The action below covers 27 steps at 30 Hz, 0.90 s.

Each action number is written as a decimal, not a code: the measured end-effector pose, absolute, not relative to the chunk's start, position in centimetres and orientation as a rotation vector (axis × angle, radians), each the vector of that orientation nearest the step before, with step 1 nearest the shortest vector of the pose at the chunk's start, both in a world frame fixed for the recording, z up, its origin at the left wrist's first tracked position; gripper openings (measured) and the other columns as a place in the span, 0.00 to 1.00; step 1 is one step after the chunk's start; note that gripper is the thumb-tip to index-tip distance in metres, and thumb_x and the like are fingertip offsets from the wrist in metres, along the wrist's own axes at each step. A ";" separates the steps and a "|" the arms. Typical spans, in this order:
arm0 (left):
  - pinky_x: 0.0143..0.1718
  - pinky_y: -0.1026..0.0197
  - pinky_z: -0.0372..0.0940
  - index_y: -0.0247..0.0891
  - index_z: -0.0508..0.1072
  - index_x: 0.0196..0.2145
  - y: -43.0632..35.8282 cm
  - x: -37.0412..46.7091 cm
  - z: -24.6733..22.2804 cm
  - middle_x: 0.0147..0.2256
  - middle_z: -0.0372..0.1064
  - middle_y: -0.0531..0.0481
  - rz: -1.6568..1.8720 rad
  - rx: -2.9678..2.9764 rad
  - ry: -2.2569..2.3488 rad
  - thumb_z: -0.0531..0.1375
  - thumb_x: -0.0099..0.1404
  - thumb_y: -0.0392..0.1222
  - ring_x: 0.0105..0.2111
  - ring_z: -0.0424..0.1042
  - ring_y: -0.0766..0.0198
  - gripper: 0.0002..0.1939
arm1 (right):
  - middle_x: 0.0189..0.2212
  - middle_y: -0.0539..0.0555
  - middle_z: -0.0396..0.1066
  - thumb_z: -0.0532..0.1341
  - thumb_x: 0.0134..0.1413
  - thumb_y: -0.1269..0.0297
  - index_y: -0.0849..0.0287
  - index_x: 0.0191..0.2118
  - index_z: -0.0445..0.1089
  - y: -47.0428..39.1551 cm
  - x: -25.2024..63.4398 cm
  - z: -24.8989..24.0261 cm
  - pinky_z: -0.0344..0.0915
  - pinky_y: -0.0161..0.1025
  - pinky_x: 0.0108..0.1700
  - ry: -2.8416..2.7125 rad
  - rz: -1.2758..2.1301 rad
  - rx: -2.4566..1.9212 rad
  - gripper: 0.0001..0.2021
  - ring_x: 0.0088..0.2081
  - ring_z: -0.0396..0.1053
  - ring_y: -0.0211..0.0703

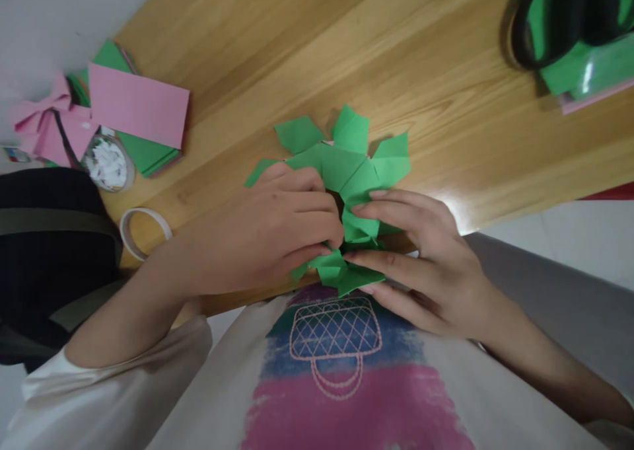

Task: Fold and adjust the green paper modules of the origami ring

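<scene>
A ring-shaped green folded-paper piece (347, 166), made of several joined units with pointed petals, lies at the near edge of the table. My left hand (277, 219) is closed over its left side, with the fingertips pinching the paper at the ring's inner edge. From the right, my right hand (426, 258) grips the near right part, its fingers spread along the folds and a petal between the lower ones. Both hands hide part of the ring, and the exact pinch point is covered by the left fingers.
Pink paper (141, 106) lies on green sheets at the left, beside a pink folded bow (54, 119) and a round container of white scraps (109, 164). A white tape roll (126, 238) is near my left forearm. Black-handled scissors (520, 34) rest on green paper at the upper right.
</scene>
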<state>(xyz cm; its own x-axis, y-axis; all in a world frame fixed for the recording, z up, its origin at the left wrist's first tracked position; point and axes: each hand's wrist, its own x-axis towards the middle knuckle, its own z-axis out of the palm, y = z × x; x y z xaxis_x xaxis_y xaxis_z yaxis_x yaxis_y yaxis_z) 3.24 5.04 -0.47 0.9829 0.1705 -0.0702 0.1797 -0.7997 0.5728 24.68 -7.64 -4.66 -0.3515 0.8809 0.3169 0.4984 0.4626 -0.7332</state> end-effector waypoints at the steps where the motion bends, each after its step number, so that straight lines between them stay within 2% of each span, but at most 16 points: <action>1: 0.43 0.56 0.59 0.41 0.71 0.38 5.0 3.3 -0.5 0.36 0.72 0.54 -0.018 2.516 0.249 0.52 0.76 0.39 0.41 0.67 0.58 0.09 | 0.56 0.65 0.70 0.61 0.63 0.63 0.61 0.43 0.77 -7.6 24.6 -4.6 0.65 0.58 0.59 -1.998 0.703 -1.149 0.09 0.62 0.64 0.60; 5: 0.41 0.57 0.59 0.41 0.70 0.37 5.1 3.3 -0.6 0.35 0.72 0.55 -0.006 2.522 0.239 0.52 0.75 0.40 0.40 0.68 0.59 0.10 | 0.54 0.65 0.71 0.64 0.60 0.66 0.59 0.36 0.76 -7.7 24.2 -4.2 0.65 0.56 0.60 -1.915 0.727 -1.228 0.04 0.60 0.66 0.58; 8: 0.41 0.56 0.59 0.41 0.70 0.38 5.3 3.3 -0.6 0.35 0.72 0.55 0.003 2.516 0.244 0.51 0.75 0.41 0.40 0.68 0.59 0.10 | 0.54 0.66 0.70 0.65 0.58 0.69 0.60 0.32 0.73 -7.9 23.7 -4.0 0.63 0.58 0.63 -1.806 0.688 -1.350 0.03 0.62 0.65 0.59; 13: 0.43 0.56 0.57 0.41 0.70 0.39 5.4 3.3 -0.5 0.35 0.72 0.56 -0.021 2.473 0.238 0.53 0.75 0.40 0.40 0.68 0.59 0.08 | 0.55 0.67 0.70 0.64 0.56 0.71 0.59 0.31 0.69 -8.0 22.9 -3.9 0.60 0.62 0.65 -1.715 0.635 -1.439 0.05 0.63 0.64 0.61; 21: 0.44 0.57 0.56 0.43 0.69 0.39 5.3 3.3 -0.7 0.36 0.71 0.58 -0.029 2.491 0.243 0.54 0.75 0.39 0.42 0.67 0.60 0.06 | 0.53 0.65 0.71 0.64 0.56 0.72 0.57 0.30 0.67 -8.0 22.4 -3.9 0.63 0.61 0.63 -1.677 0.608 -1.474 0.06 0.62 0.65 0.60; 24: 0.45 0.58 0.55 0.43 0.70 0.39 5.4 3.4 -0.8 0.36 0.71 0.58 -0.042 2.496 0.254 0.52 0.75 0.41 0.42 0.67 0.61 0.08 | 0.54 0.67 0.71 0.64 0.56 0.71 0.58 0.29 0.68 -7.9 22.5 -3.8 0.63 0.61 0.63 -1.707 0.605 -1.477 0.06 0.62 0.65 0.60; 27: 0.46 0.58 0.55 0.43 0.71 0.39 5.3 3.3 -0.7 0.36 0.71 0.58 -0.049 2.482 0.269 0.55 0.74 0.41 0.42 0.67 0.61 0.06 | 0.55 0.67 0.70 0.64 0.57 0.70 0.59 0.29 0.68 -7.8 22.7 -3.5 0.62 0.60 0.64 -1.757 0.610 -1.504 0.07 0.64 0.63 0.61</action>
